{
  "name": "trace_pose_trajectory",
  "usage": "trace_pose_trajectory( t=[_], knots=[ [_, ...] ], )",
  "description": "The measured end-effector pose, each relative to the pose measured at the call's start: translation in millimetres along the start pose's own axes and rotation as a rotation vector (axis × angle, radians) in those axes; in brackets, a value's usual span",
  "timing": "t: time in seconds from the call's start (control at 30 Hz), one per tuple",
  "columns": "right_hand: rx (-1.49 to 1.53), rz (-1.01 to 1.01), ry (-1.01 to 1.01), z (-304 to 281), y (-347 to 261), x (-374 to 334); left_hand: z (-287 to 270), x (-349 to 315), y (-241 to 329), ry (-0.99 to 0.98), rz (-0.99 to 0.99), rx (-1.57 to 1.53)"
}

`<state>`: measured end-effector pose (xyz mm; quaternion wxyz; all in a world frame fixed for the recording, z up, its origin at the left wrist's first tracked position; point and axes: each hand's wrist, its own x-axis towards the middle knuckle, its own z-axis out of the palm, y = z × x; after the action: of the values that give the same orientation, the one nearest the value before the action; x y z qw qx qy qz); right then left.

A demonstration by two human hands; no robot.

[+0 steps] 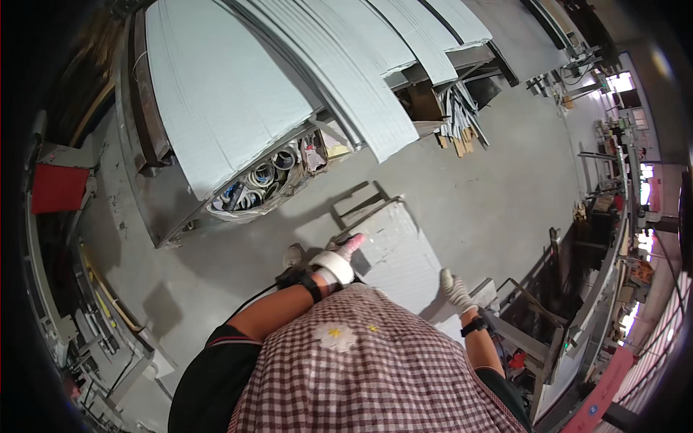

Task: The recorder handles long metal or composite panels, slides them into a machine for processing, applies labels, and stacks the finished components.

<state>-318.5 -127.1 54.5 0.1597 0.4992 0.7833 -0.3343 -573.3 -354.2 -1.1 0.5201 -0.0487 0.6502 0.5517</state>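
Observation:
My left hand reaches over the near left side of a white panel. Its pinkish fingers point forward, stretched out close together. A thick white ring, like a roll of tape, sits around this hand just ahead of the dark wristband. Beside the fingers a dark grey patch shows on the panel. My right hand, in a pale striped glove, rests along the panel's right edge with its fingers extended. What lies under the left palm is hidden.
Long white sheets lie stacked on a large bench ahead. Beneath it stands a sack of rolls and scraps. Thin strips stick out at the bench's right end. Metal frames stand at my right, a red panel far left.

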Motion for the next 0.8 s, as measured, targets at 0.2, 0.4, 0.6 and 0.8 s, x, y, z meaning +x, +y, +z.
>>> trace_pose_trajectory(
  t=[0.2, 0.4, 0.6, 0.8],
  knots=[
    [0.065, 0.135, -0.143, 72, -9, -16, -51, -67, 55, 0.224, -0.239, 0.405],
    [0.521, -0.08, -0.134, 77, -83, 25, -102, -17, -39, 0.157, -0.037, -0.015],
    [1.475, -0.249, -0.086, 13, -279, 118, -106, -49, 11, 0.382, -0.045, 0.259],
    [1.395, -0.137, 0.139, 3, -349, 151, -99, -37, 100, 0.323, 0.466, 0.06]
  ],
)
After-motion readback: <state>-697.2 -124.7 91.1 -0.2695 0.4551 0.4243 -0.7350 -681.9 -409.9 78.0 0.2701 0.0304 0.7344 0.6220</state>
